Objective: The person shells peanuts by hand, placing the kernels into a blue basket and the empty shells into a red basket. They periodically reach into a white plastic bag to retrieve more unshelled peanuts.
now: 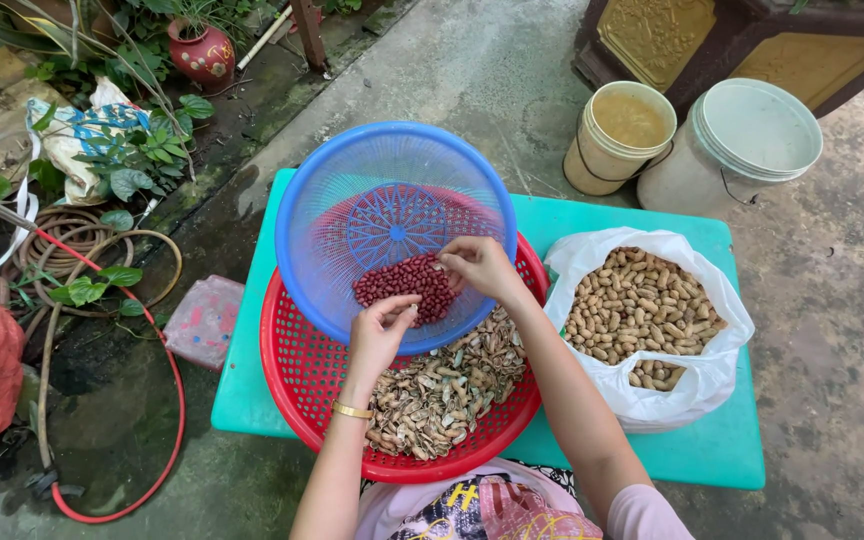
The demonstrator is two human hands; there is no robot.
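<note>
Peanut kernels (407, 285), red-skinned, lie heaped in a blue sieve basket (352, 170) that rests tilted on a red basket (297, 375).

Both hands meet over that heap: the left hand (380, 330) has its fingertips pinched together on something too small to tell, and the right hand (480, 265) curls its fingers at the kernels' edge. Empty shells (442, 390) fill the red basket below. A white bag (707, 385) of unshelled peanuts (642, 305) sits just beside, on a green table (732, 455); two buckets (762, 140) stand behind.
</note>
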